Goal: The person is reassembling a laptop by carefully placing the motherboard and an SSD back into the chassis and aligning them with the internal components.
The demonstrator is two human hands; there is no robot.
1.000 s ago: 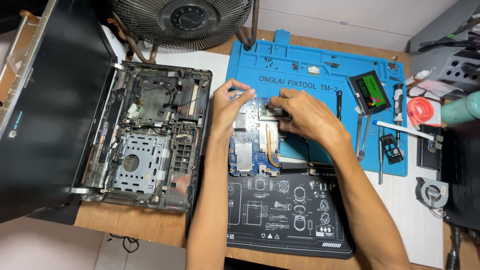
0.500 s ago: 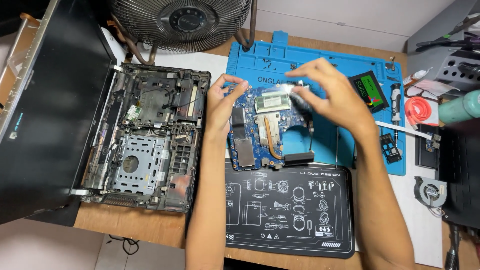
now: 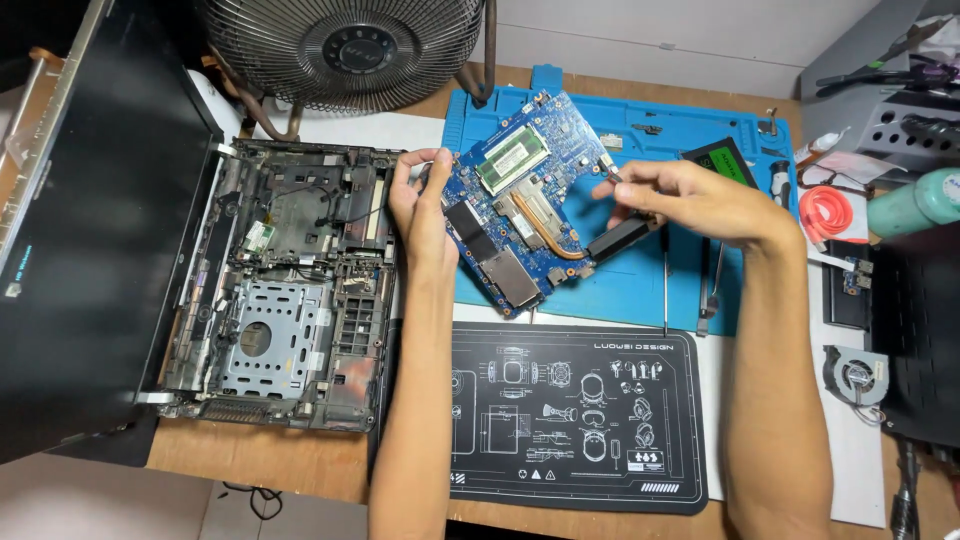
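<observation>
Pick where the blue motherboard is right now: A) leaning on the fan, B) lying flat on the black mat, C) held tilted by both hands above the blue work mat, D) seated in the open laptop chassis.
C: the left hand and right hand grip opposite edges of the motherboard, tilted over the blue work mat.

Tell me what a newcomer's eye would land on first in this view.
First, the blue circuit board, tilted above the blue work mat at centre, the left hand gripping its left edge and the right hand at its right edge. Left of it lies the gutted laptop base with its dark lid folded open. A metal fan stands at the top.
</observation>
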